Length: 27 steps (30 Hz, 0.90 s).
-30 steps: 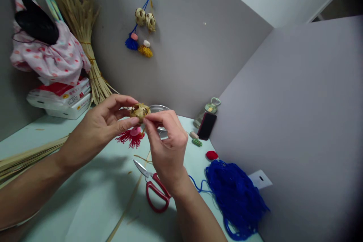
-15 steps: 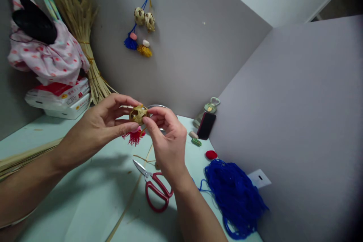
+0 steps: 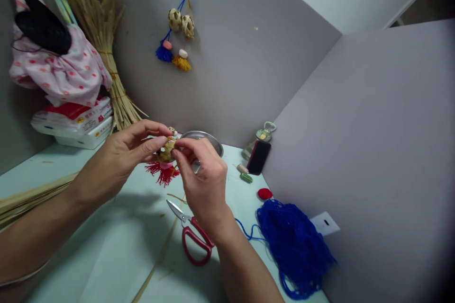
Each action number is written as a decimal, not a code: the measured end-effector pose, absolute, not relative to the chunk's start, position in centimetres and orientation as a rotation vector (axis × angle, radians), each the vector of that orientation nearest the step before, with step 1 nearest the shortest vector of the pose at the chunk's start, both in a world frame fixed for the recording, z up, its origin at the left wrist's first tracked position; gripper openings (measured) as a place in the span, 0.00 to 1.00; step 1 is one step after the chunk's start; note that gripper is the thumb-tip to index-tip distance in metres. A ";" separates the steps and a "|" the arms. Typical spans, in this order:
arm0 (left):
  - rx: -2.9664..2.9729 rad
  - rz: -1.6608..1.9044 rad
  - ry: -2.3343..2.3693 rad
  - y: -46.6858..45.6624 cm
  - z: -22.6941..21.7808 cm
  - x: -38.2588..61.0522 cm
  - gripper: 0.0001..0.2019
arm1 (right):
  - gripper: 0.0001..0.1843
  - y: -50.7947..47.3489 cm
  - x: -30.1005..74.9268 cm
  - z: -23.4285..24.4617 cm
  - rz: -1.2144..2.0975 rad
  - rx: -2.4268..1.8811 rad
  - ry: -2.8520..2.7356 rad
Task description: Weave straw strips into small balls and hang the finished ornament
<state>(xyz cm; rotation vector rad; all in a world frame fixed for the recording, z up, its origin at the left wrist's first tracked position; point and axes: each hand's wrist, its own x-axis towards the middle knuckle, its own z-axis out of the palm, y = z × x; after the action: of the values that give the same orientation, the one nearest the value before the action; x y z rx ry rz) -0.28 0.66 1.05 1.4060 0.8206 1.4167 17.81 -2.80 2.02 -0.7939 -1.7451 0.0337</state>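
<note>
A small woven straw ball (image 3: 166, 149) is pinched between the thumb and fingertips of the left hand (image 3: 122, 161), and the same ball is pinched from the other side by the thumb and forefinger of the right hand (image 3: 202, 182); both grips are closed on it, and the ball is held in the air above the bench (image 3: 88, 246), in front of a metal bowl (image 3: 206, 141). A red tassel (image 3: 161, 173) with a pink bead is seen hanging just below the ball, so the piece appears largely assembled. The weave looks closed, though part of it is hidden by the fingers; by that judgement only small adjustments or trimming seem to be left. Red-handled scissors (image 3: 192, 236) are laid open on the bench beneath the right wrist, near a loose straw strip (image 3: 159, 255). A heap of blue yarn (image 3: 293, 241) lies to the right, with a small red pom-pom (image 3: 265, 193) just beside it. Two finished balls with tassels (image 3: 179, 38) are hung on the wall behind, and a straw bundle (image 3: 106, 57) is propped in the corner.
</note>
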 end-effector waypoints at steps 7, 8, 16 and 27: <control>1.356 1.389 0.711 0.8 1.0 -0.4 0.14 | 0.08 -2.8 17.7 1.7 -0.039 -0.866 -1.844; 1.350 1.388 0.709 0.9 1.0 -0.5 0.13 | 0.08 -2.7 17.7 1.6 -0.069 -0.872 -1.855; 1.407 1.416 0.792 1.6 0.3 -0.2 0.13 | 0.15 -2.2 17.4 0.8 -0.331 -0.905 -1.917; 1.937 1.246 1.065 2.9 0.0 -1.7 0.16 | 0.10 -1.1 18.0 0.7 0.363 -1.025 -1.943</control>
<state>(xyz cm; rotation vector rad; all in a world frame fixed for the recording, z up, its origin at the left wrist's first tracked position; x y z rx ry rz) -1.73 2.89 0.00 1.9375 1.0653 1.2464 17.99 -1.14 0.74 -1.0252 -1.9427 0.3627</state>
